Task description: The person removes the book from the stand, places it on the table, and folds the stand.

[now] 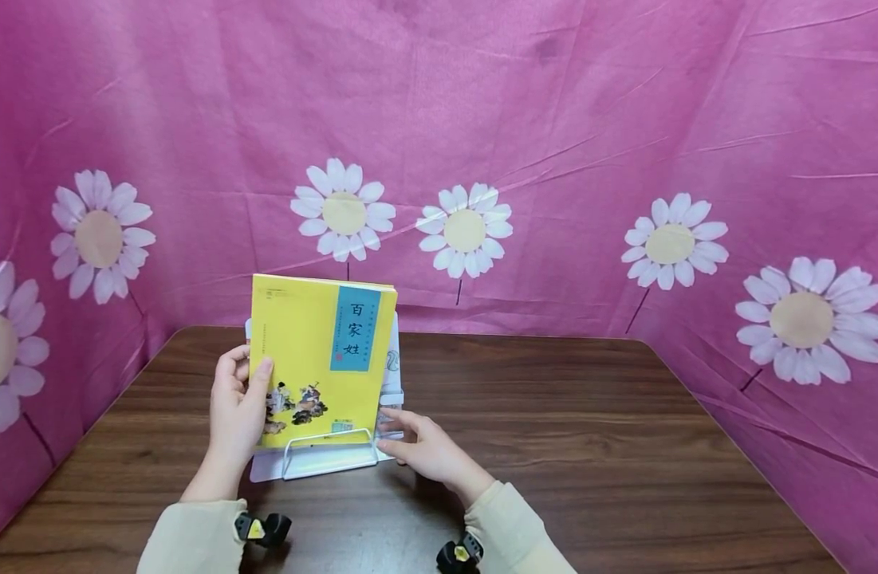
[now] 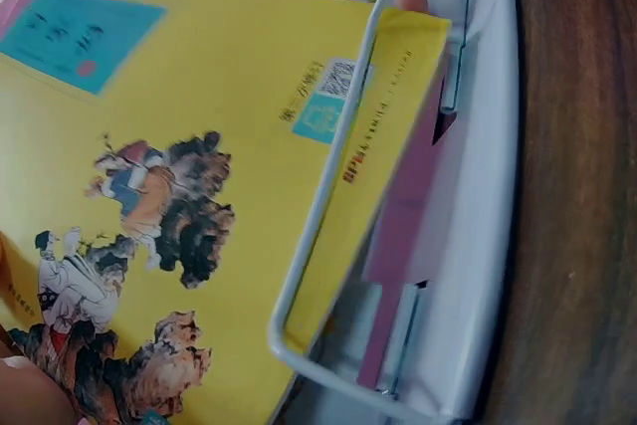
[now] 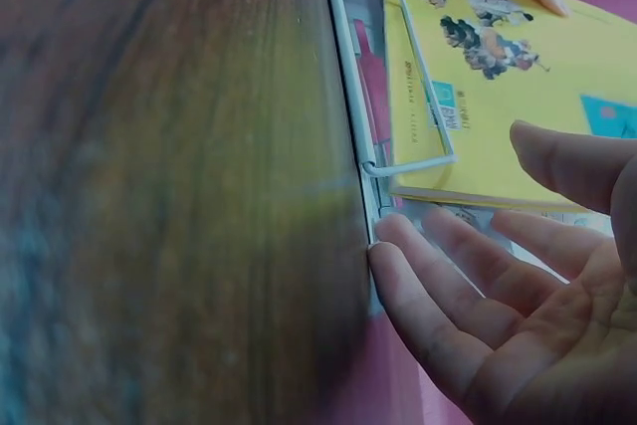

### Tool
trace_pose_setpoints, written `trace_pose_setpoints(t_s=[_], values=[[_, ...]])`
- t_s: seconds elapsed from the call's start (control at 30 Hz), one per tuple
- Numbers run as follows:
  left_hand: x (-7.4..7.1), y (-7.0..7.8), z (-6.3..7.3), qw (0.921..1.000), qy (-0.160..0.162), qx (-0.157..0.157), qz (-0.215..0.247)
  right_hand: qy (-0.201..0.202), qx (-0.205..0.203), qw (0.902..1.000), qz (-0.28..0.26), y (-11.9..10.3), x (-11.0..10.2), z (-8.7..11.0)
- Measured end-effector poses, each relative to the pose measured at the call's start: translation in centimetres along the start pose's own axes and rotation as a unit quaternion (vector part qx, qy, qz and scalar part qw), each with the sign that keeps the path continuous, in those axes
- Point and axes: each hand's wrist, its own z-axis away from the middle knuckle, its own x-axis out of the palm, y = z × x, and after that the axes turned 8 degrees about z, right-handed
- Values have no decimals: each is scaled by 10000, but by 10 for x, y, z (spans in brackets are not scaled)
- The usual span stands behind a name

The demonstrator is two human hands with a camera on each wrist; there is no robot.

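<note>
A yellow book [image 1: 305, 331] with a blue title panel stands tilted back on a white book stand [image 1: 331, 460]. My left hand [image 1: 236, 406] grips the book's left edge, thumb on the front cover and the other fingers behind it. The stand's wire loop [image 2: 328, 186] passes in front of the cover's lower edge. In the left wrist view, a gap shows between that edge and the stand's ledge. Beside the stand's lower right side is my right hand [image 1: 431, 450]. Its fingers [image 3: 438, 281] are spread and loosely bent by the stand's edge, and its thumb is apart from the book.
The stand rests on a dark wooden table [image 1: 553, 446], which extends widely to the right. Behind the table hangs a pink cloth [image 1: 553, 104] with large white daisies. A black band with a small device [image 1: 262, 528] is on each wrist.
</note>
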Motion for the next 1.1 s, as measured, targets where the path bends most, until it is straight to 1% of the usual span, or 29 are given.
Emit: trace_pose_setpoints(t_s=[0.13, 0.3, 0.4, 0.5, 0.63, 0.73, 0.83, 0.93, 1.0, 1.1], values=[[-2, 2, -1, 9995, 70, 137, 278, 171, -159, 9996, 179, -2, 1, 1], [0, 9, 0, 9965, 141, 343, 753, 458, -325, 9974, 451, -6, 3, 3], [2, 15, 2, 9928, 168, 475, 1087, 572, -434, 9964, 451, -10, 4, 4], [5, 21, 4, 9893, 113, 524, 1357, 728, -575, 9951, 333, -14, 4, 5], [11, 28, 9, 9869, -41, 438, 1550, 1095, -675, 9916, 97, -22, 0, 8], [15, 32, 11, 9840, -85, 348, 1746, 1363, -756, 9878, -47, -28, -6, 12], [18, 34, 12, 9782, -42, 278, 2059, 1467, -839, 9855, -120, -34, -11, 16], [21, 36, 14, 9746, -5, 176, 2231, 1506, -885, 9845, -153, -39, -17, 20], [23, 37, 15, 9749, -32, 76, 2225, 1559, -891, 9836, -146, -42, -21, 22], [27, 39, 18, 9797, -139, -51, 1998, 1665, -879, 9819, -204, -45, -27, 25]])
